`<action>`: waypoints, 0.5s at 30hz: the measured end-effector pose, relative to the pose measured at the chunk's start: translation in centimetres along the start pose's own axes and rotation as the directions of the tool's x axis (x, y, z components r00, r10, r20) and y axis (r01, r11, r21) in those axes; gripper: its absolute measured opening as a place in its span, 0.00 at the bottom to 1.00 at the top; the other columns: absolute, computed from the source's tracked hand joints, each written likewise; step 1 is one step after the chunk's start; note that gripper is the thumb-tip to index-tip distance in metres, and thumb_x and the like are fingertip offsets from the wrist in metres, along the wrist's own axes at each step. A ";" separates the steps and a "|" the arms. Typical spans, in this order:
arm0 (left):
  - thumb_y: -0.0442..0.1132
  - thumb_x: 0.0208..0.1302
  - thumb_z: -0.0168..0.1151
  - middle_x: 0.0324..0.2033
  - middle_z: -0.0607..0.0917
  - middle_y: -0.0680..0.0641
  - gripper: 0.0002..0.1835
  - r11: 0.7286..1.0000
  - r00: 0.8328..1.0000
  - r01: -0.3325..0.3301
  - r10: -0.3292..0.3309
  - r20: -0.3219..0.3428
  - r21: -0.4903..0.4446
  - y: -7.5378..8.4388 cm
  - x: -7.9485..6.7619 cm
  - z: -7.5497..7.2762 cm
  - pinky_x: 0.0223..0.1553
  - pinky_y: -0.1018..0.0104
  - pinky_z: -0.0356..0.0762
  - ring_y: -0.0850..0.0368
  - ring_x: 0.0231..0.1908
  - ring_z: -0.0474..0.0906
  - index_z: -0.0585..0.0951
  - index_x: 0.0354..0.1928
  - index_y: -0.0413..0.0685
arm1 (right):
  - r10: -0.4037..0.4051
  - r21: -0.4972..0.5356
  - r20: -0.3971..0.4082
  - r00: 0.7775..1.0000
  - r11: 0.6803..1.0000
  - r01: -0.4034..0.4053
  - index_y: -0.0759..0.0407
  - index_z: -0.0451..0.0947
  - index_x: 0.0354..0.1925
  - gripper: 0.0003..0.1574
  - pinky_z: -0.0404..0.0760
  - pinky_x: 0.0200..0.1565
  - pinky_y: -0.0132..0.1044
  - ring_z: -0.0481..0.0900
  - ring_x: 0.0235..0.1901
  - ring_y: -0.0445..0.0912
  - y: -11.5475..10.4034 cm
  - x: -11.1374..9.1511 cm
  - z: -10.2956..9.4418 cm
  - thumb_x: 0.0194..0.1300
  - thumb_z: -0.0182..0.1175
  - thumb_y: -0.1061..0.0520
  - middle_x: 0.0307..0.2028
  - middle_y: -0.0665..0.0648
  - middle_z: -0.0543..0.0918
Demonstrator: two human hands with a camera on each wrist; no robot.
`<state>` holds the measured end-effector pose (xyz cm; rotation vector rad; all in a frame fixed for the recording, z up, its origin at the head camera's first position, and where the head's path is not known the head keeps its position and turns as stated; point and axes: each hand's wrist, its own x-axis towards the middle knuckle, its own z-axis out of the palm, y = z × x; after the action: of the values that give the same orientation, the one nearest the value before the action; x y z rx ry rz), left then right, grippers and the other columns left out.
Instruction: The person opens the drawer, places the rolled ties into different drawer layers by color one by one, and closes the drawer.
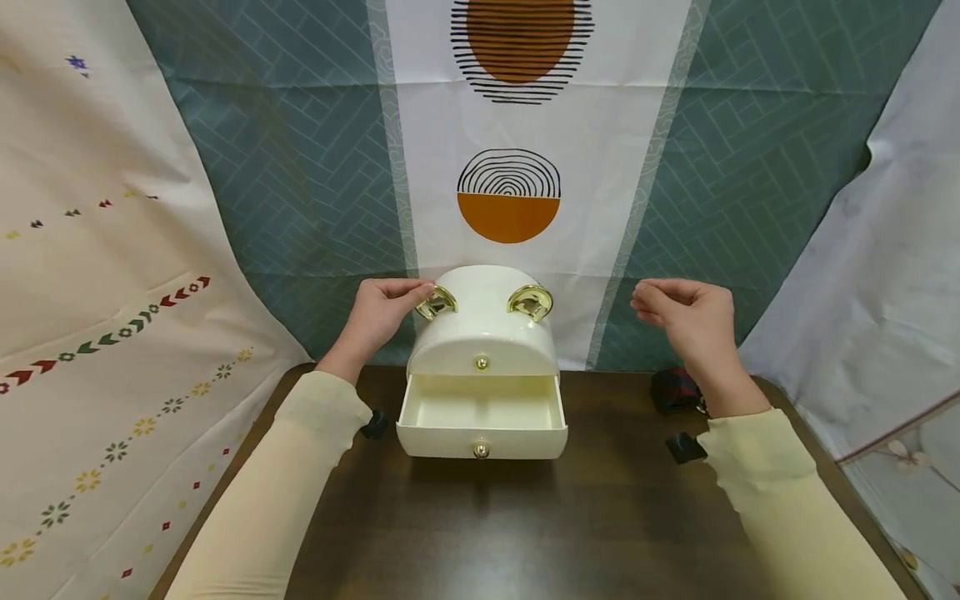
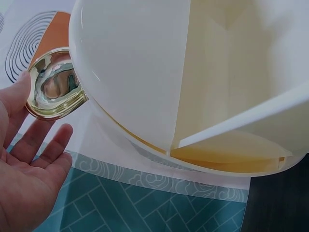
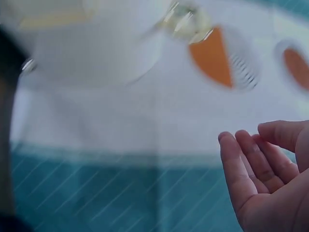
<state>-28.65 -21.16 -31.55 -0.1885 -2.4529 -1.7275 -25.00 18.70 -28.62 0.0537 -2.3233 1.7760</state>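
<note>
A glossy cream drawer box with a rounded top stands on the table against the cloth. Its lower drawer is pulled out, while the upper one is in; each has a round gold knob. Two shiny gold ears stick up from the top. My left hand pinches the outer edge of the left gold ear between thumb and forefinger, the other fingers loosely bent below. To the right of the box, my right hand hovers apart from it, fingers loosely bent and holding nothing; the right wrist view is blurred.
The dark brown table extends in front of the box. Behind hangs a green and white patterned cloth, with pale cloths at both sides. A dark red and black item lies near the right wrist, its kind unclear.
</note>
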 end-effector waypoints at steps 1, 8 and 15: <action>0.58 0.54 0.65 0.45 0.86 0.53 0.20 1.000 1.000 -0.003 0.003 -0.004 0.003 -0.2 0.1 0.0 0.59 0.56 0.72 0.60 0.53 0.76 0.86 0.45 0.59 | 0.021 -0.014 -0.014 1.000 1.000 -0.021 0.60 0.81 0.48 0.26 0.82 0.41 0.28 0.84 0.39 0.41 0.7 0.4 -0.3 0.59 0.63 0.43 0.38 0.49 0.86; 0.55 0.56 0.66 0.46 0.86 0.51 0.19 1.000 1.000 -0.001 0.001 0.003 -0.022 0.2 0.0 -0.1 0.60 0.55 0.72 0.59 0.54 0.76 0.86 0.46 0.55 | 0.091 -0.330 -0.065 0.994 0.938 -0.108 0.55 0.77 0.56 0.35 0.80 0.49 0.39 0.82 0.40 0.40 6.8 2.0 -2.3 0.61 0.55 0.34 0.51 0.58 0.81; 0.54 0.57 0.65 0.46 0.86 0.51 0.19 1.000 1.000 -0.002 0.002 0.005 0.005 0.8 -0.4 -0.1 0.60 0.55 0.71 0.58 0.55 0.75 0.85 0.47 0.54 | 0.076 -0.495 -0.054 0.996 0.864 -0.093 0.66 0.76 0.55 0.30 0.80 0.43 0.52 0.77 0.48 0.61 12.2 2.0 -4.4 0.68 0.52 0.45 0.54 0.70 0.77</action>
<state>-28.11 -20.98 -30.81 -0.1946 -2.4596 -1.7224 -28.20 26.43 -38.77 -0.1624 -2.7162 1.1404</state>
